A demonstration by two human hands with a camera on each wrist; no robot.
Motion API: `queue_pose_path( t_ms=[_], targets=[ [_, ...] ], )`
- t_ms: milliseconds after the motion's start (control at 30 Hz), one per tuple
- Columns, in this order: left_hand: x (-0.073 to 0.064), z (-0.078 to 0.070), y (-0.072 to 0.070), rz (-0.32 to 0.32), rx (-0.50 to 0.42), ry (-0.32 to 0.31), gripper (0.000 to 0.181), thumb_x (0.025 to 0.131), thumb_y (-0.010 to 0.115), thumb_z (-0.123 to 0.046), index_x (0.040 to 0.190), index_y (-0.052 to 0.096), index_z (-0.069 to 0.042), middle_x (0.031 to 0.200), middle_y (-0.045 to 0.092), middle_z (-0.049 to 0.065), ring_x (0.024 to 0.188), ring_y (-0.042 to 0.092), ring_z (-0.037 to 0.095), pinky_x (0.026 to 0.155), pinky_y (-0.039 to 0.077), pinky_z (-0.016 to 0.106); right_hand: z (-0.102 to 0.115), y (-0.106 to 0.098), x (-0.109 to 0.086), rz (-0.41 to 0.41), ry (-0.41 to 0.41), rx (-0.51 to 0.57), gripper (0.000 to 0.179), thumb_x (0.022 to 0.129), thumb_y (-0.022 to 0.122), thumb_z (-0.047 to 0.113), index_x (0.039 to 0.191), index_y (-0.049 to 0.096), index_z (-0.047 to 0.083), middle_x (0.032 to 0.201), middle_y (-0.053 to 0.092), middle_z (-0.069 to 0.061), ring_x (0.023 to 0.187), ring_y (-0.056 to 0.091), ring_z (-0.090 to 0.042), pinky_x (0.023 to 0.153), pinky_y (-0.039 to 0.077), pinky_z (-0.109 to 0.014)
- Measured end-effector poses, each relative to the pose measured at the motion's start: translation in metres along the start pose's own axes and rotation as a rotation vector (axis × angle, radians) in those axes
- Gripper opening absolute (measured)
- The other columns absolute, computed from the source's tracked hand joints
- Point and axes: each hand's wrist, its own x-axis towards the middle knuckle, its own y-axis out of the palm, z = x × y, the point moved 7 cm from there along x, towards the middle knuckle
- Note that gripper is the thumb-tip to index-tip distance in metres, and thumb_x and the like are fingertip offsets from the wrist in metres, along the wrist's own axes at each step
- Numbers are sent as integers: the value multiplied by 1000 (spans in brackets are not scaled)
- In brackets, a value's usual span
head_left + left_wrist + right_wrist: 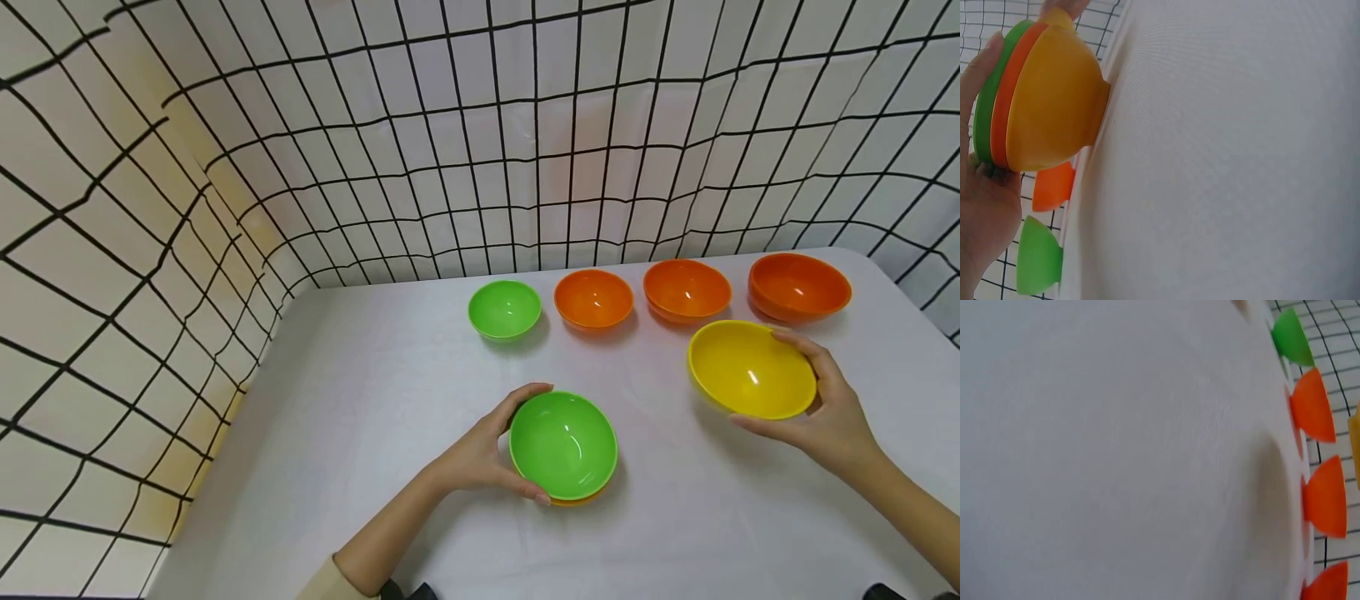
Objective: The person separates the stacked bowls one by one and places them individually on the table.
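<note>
My left hand point(487, 454) grips the side of a stack of nested bowls, thumb and fingers spread around the rim. A green bowl point(564, 446) is on top; in the left wrist view an orange bowl point(1007, 100) and a yellow bowl point(1057, 100) show beneath it. The stack's base appears to rest on the table. Over to the right, my right hand point(825, 417) pinches the rim of another yellow bowl point(752, 371), held above the table with its opening tilted toward me. Only a sliver of that yellow bowl point(1354, 447) enters the right wrist view.
Along the table's back edge stand a small green bowl point(505, 310) and three orange bowls, the left point(593, 300), the middle point(686, 292) and the larger right one point(798, 288). A white cloth covers the table point(337, 400). Black grid netting point(480, 133) rises behind and beside it.
</note>
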Motion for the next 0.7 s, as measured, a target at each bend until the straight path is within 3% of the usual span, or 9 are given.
queue_pose_path(
  t_ms=[400, 700],
  targets=[
    [-1, -2, -1, -4, -1, -10, 113, 55, 90, -13, 144, 20, -26, 142, 34, -10, 129, 36, 9, 109, 30, 33, -30, -36, -6, -126, 112, -88, 97, 66, 76, -10, 143, 28, 24, 143, 30, 12, 120, 28, 7, 89, 24, 6],
    [-3, -30, -3, 13, -12, -9, 109, 57, 87, -5, 144, 21, -9, 143, 35, 7, 129, 37, 19, 108, 32, 35, -63, -55, -8, -174, 237, -120, 86, 79, 71, 3, 144, 22, 30, 149, 22, 7, 132, 22, -2, 100, 18, -1]
  ],
)
